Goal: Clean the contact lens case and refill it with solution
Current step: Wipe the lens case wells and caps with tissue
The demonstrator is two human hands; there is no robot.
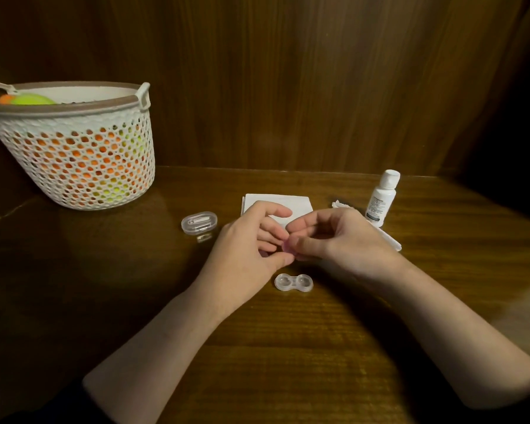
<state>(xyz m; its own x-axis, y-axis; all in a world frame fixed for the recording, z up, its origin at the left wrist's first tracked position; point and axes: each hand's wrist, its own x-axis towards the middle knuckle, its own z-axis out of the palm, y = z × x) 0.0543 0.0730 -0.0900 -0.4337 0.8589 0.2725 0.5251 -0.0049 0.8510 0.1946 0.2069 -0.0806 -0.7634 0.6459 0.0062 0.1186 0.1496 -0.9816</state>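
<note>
Your left hand (245, 240) and right hand (340, 237) meet above the tabletop (318, 332), fingers pinched together on a small pink thing (288, 246), likely a cap, mostly hidden between them. The open lens case (293, 282) lies just below, toward you, long axis running left to right, about equally near both hands. The solution bottle (381, 197) stands capped beyond your right hand.

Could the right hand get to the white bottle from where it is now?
Probably yes. The bottle stands upright just beyond the right hand, with nothing between them. But its fingers are pinching a small pink thing with the left hand.
</note>
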